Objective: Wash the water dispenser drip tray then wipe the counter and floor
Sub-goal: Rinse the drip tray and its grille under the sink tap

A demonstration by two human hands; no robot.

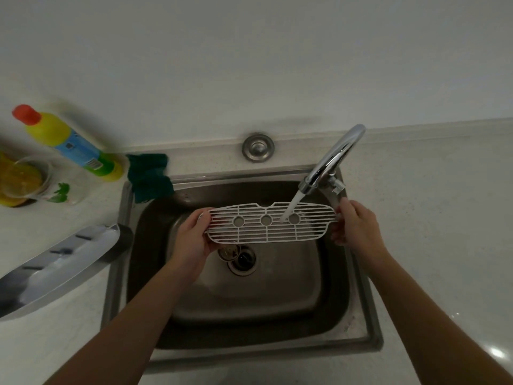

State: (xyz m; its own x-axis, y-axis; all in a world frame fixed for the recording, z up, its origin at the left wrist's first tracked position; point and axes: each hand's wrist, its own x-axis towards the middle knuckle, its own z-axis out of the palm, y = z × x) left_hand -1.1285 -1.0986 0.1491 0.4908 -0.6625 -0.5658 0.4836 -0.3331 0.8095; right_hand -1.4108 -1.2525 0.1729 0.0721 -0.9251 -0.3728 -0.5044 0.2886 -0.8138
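A white slotted drip tray grille (270, 223) with three round holes is held level over the steel sink (277, 301). My left hand (194, 234) grips its left end and my right hand (354, 226) grips its right end. Water runs from the chrome faucet (333, 159) onto the grille near its right hole. The silver drip tray base (59, 265) lies on the counter at the left of the sink.
A yellow detergent bottle (72, 143) with a red cap, a clear cup (41, 182) and a dark green cloth (150, 176) sit at the back left. The sink drain (241, 259) is under the grille. White counter (444, 218) extends to the right.
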